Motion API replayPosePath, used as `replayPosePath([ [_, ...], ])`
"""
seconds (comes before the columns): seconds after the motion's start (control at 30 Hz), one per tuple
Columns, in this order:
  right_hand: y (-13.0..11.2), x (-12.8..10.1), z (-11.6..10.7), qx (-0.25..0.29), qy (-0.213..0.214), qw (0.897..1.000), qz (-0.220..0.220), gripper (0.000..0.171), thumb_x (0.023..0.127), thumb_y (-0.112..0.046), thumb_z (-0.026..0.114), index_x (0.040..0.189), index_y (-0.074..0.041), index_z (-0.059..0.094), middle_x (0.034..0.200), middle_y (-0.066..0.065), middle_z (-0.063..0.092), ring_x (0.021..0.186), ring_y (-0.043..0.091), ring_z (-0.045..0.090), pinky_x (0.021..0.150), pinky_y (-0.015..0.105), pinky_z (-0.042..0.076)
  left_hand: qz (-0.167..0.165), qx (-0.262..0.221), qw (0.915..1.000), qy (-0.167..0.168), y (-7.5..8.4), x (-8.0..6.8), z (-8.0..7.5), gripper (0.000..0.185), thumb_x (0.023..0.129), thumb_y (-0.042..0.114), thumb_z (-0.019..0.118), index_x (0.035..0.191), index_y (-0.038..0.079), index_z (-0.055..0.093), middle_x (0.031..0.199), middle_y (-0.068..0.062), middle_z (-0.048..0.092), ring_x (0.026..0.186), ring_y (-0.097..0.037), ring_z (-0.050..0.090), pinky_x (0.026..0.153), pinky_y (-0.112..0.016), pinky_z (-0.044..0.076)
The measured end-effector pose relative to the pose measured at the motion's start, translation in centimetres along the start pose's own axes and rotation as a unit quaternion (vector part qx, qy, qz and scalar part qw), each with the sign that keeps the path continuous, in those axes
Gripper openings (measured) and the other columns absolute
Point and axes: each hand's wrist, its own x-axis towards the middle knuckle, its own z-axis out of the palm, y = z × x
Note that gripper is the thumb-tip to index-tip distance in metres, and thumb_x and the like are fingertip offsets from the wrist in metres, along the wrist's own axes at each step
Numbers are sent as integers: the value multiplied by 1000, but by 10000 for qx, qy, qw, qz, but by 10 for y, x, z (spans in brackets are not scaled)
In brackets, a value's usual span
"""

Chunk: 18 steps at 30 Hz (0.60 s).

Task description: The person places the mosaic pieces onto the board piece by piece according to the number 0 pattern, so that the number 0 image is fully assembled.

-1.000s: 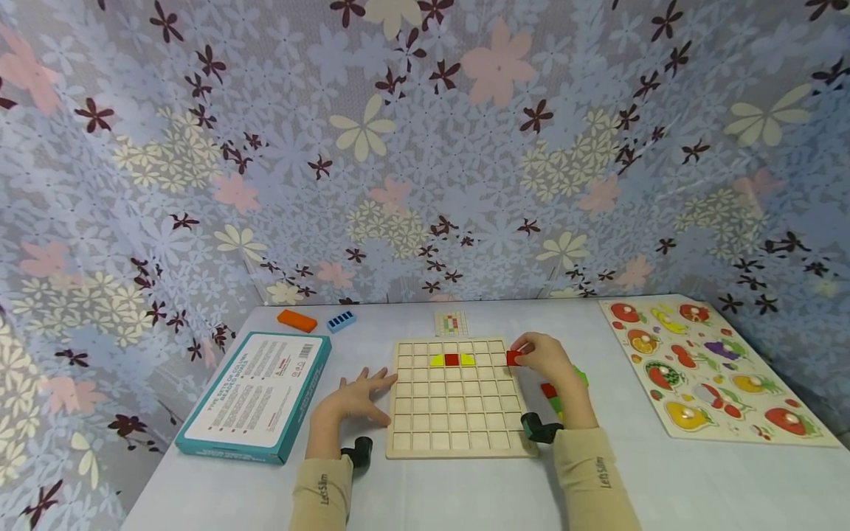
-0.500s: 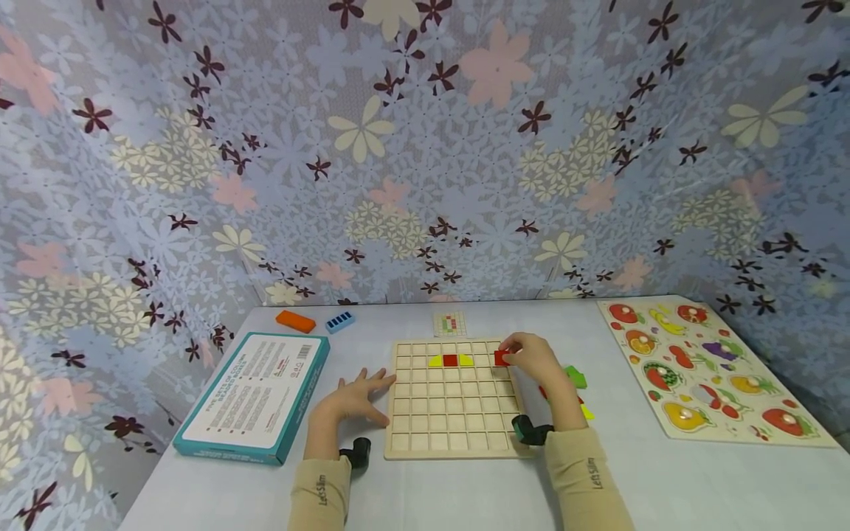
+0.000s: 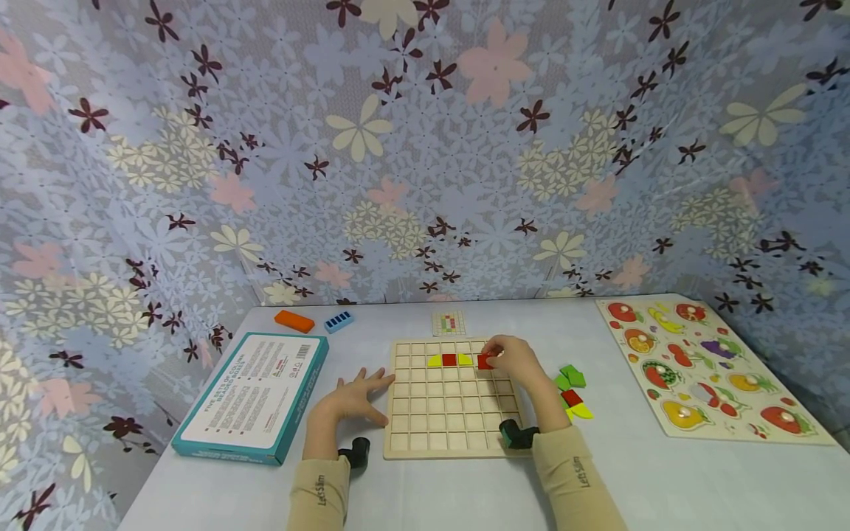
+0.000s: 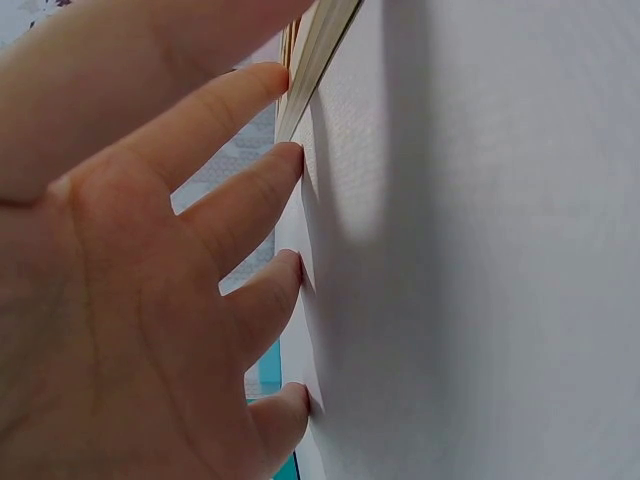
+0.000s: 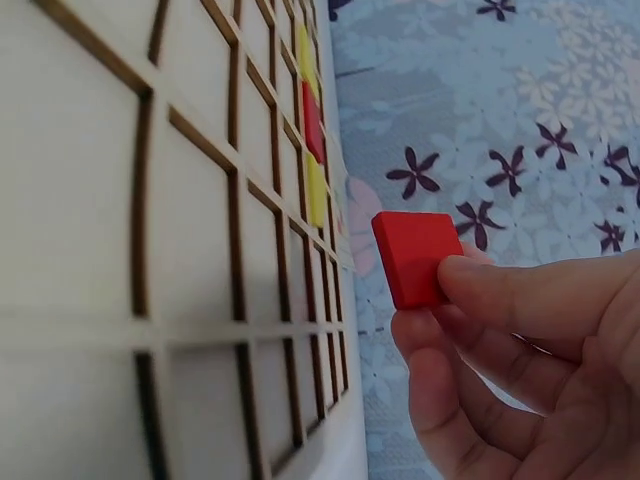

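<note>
A wooden grid board (image 3: 451, 413) lies on the table, seen close up as the grid board (image 5: 200, 250) in the right wrist view. Its second row holds two yellow pieces (image 3: 434, 361) flanking a red square (image 3: 449, 359). My right hand (image 3: 513, 361) pinches a red square tile (image 3: 485, 361), the same red tile (image 5: 417, 256), just above the board's upper right cells. My left hand (image 3: 355, 398) lies flat with fingers spread on the table, fingertips (image 4: 290, 160) against the board's left edge (image 4: 318, 50).
Loose green, red and yellow pieces (image 3: 572, 392) lie right of the board. A teal box (image 3: 255, 394) sits at left, an orange block (image 3: 296, 321) and blue piece (image 3: 339, 321) behind it. A pattern card (image 3: 450, 322) lies beyond the board. A fruit puzzle (image 3: 704, 369) fills the right side.
My right hand has carried the red tile leftward, from beyond the board's right edge to over its upper right cells, uncovering the loose pieces. The left hand stayed put.
</note>
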Motion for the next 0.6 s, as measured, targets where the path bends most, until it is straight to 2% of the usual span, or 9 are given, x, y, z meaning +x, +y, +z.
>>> replayPosePath([
  [0.33, -7, 2, 14, -87, -166, 9997, -123, 11, 81, 4, 61, 91, -2, 62, 83, 8, 60, 72, 19, 54, 61, 29, 48, -44, -51, 10000, -19, 0, 0, 0, 80, 66, 18, 79, 138, 17, 45, 151, -7, 28, 141, -35, 8, 109, -61, -5],
  [0.6, -7, 3, 22, -128, -45, 9991, -406, 9, 78, 5, 65, 82, -3, 62, 78, 9, 62, 71, 18, 56, 61, 30, 48, -51, -52, 10000, -11, 1, 0, 0, 80, 66, 18, 79, 138, 17, 45, 151, -7, 28, 141, -35, 7, 109, -61, -6],
])
